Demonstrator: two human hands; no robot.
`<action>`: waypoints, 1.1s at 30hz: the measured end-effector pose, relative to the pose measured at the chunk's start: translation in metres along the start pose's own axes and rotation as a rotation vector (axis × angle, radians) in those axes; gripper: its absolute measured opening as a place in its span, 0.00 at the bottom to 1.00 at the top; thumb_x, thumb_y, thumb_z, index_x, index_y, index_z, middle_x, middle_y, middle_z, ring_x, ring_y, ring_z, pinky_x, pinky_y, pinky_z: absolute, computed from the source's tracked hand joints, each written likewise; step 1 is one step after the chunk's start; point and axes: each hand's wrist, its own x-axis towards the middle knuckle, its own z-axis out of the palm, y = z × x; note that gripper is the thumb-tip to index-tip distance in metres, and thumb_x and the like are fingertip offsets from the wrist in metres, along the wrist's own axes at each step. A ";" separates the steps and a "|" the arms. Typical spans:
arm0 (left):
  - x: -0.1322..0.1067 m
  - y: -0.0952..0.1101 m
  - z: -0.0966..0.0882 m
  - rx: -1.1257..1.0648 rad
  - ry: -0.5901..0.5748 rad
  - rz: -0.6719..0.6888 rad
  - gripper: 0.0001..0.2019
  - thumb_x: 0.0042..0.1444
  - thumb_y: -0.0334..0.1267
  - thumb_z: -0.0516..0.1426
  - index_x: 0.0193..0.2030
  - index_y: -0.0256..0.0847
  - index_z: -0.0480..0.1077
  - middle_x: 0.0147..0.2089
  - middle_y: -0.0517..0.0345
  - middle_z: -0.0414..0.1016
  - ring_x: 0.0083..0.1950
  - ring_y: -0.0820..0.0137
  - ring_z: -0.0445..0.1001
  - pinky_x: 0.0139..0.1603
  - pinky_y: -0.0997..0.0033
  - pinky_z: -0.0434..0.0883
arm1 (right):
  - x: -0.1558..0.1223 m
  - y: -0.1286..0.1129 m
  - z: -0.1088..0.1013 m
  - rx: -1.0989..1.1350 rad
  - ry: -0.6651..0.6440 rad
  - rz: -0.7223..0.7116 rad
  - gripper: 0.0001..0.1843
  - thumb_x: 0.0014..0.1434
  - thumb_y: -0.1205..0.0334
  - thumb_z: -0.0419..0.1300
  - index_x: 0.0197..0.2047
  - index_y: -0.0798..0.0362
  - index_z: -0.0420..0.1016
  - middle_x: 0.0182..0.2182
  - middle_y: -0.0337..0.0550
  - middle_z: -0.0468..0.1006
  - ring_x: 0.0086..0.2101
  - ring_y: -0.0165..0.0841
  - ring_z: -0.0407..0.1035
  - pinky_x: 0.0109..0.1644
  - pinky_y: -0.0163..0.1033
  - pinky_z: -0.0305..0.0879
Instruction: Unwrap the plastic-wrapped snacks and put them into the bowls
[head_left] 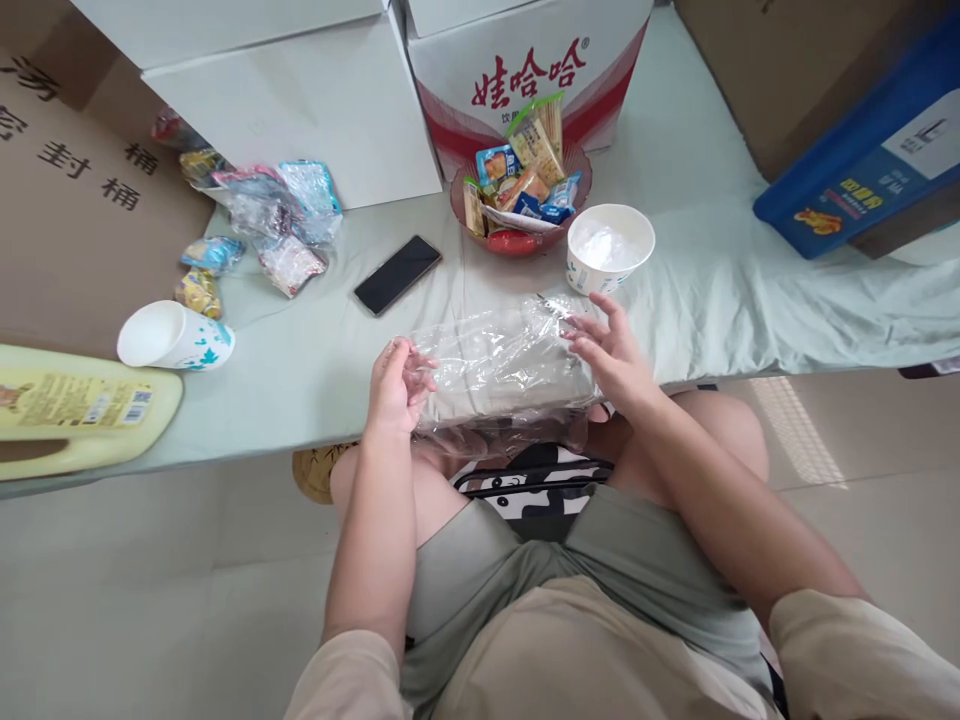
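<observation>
A clear, crinkled plastic bag [502,365] is stretched between my two hands at the front edge of the table, its lower side hanging over that edge. My left hand [397,385] has its fingers curled around the bag's left end. At the other end, my right hand [611,360] grips the bag between thumb and fingers, with one finger raised. Just beyond the right hand stands a white paper cup [611,240] with crumpled clear plastic inside. A black phone [398,276] lies flat behind the left hand.
A red bowl [517,240] of wrapped snacks stands behind the bag, before a white carton [525,60]. At left are loose snack packets [281,215], a tipped paper cup [187,335] and a yellow jug [82,410]. A blue container [862,170] leans at right.
</observation>
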 end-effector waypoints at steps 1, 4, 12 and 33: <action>0.001 0.000 0.000 -0.020 0.019 -0.008 0.25 0.41 0.56 0.68 0.32 0.43 0.61 0.21 0.65 0.74 0.13 0.78 0.67 0.09 0.82 0.42 | -0.002 -0.001 0.003 -0.007 -0.058 0.002 0.41 0.55 0.43 0.66 0.65 0.39 0.51 0.53 0.48 0.74 0.48 0.40 0.74 0.50 0.49 0.74; 0.001 0.001 0.000 -0.032 0.074 -0.035 0.21 0.47 0.54 0.65 0.32 0.43 0.61 0.21 0.65 0.74 0.13 0.77 0.67 0.10 0.81 0.44 | -0.007 -0.007 0.008 -0.036 -0.163 0.042 0.37 0.57 0.48 0.65 0.65 0.42 0.53 0.39 0.43 0.78 0.37 0.37 0.76 0.43 0.47 0.76; 0.011 -0.002 -0.010 -0.032 0.206 0.140 0.15 0.52 0.48 0.63 0.29 0.42 0.63 0.22 0.65 0.72 0.25 0.76 0.76 0.26 0.80 0.68 | -0.007 -0.016 0.004 -0.107 -0.037 0.042 0.19 0.62 0.52 0.61 0.53 0.44 0.65 0.29 0.34 0.72 0.17 0.23 0.57 0.18 0.34 0.57; 0.003 -0.001 -0.019 -0.019 -0.109 -0.023 0.50 0.47 0.45 0.71 0.70 0.57 0.46 0.42 0.56 0.82 0.42 0.66 0.83 0.43 0.68 0.78 | -0.007 -0.011 0.002 -0.111 -0.054 0.080 0.19 0.58 0.55 0.63 0.53 0.49 0.71 0.31 0.38 0.77 0.27 0.28 0.71 0.35 0.38 0.73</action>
